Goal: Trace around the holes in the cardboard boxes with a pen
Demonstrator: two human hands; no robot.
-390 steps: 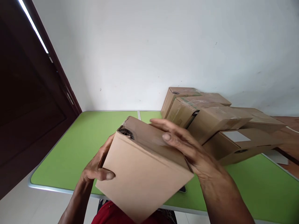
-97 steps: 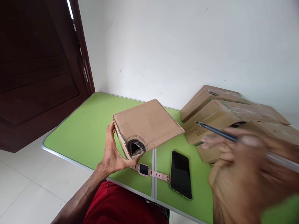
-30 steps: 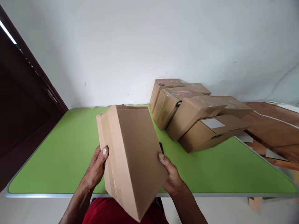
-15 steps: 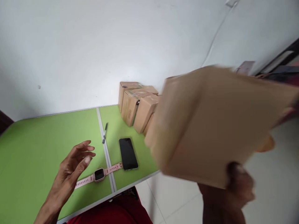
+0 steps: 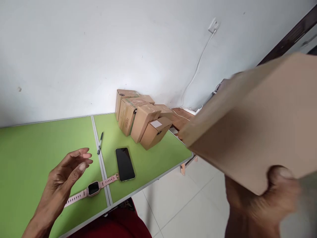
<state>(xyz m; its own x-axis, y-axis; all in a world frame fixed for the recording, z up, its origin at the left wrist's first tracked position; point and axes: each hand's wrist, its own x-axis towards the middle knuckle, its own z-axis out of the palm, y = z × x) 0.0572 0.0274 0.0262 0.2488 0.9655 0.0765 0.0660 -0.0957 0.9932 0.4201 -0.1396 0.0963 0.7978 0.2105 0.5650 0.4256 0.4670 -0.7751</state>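
Right hand (image 5: 274,200) gripping a cardboard box (image 5: 277,129) and left hand (image 5: 61,178) empty, I think this is carrying, which needs a tight hold.

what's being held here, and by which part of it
The right hand holds a box by its lower edge, near a corner. The left hand holds nothing.

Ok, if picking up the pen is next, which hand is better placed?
The left hand, I think: it is open, holds nothing and is near the pen on the table. The right hand grips a box and is farther from the pen.
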